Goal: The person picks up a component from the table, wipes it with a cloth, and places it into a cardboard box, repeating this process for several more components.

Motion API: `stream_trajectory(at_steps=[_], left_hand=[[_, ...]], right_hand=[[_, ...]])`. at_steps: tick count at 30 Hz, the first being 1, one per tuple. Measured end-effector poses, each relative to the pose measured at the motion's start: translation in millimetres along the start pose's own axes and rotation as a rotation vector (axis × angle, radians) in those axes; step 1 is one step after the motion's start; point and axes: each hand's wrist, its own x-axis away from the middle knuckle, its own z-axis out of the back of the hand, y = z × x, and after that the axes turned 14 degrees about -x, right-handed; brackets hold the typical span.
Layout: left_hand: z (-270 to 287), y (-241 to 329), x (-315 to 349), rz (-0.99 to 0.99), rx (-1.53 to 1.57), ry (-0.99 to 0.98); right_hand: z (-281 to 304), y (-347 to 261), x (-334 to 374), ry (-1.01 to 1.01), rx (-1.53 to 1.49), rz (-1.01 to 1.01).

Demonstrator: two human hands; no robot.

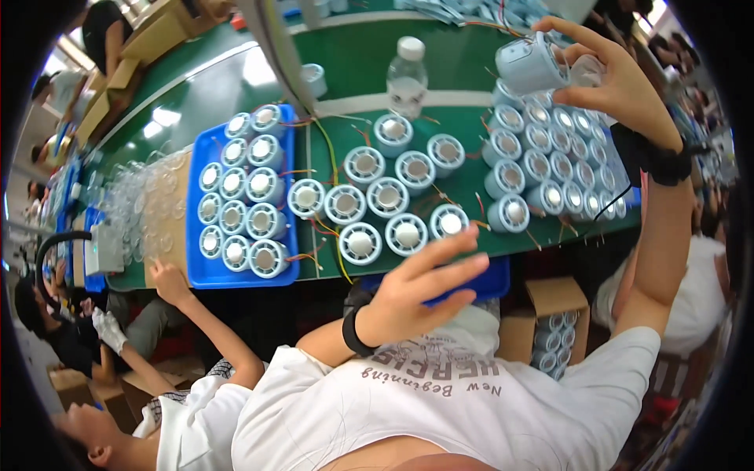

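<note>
At the upper right, my right hand (620,86) grips a light-blue cylindrical housing (525,67), tilted on its side above the table. A whitish, see-through piece (587,71) shows by its palm; whether the hand holds it I cannot tell. My left hand (420,286) is open at the table's near edge, fingers spread and nothing in them. Just beyond its fingertips stands a similar housing (449,224), partly covered by them. Several more, such as this housing (387,196), stand upright in the middle, with round silver centres and thin coloured wires.
A blue tray (196,271) of housings lies to the left, beside clear plastic pieces (141,196). Packed rows of housings (538,165) fill the right. A capped bottle (407,78) stands behind a metal post (279,47). A cardboard box (558,297) sits below; a co-worker's hand (169,281) is left.
</note>
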Motion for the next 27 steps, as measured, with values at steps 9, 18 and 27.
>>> stream_trajectory(at_steps=[9,18,27], left_hand=[[-58,0,-30,-0.105,-0.080,0.166],[-54,17,-21,0.653,1.152,-0.236],[-42,10,-16,0.871,1.410,-0.417]], right_hand=[[-72,-56,126,-0.073,-0.374,-0.208],[-79,-39,175,0.065,-0.523,-0.414],[-102,-46,162,-0.018,-0.450,-0.072]])
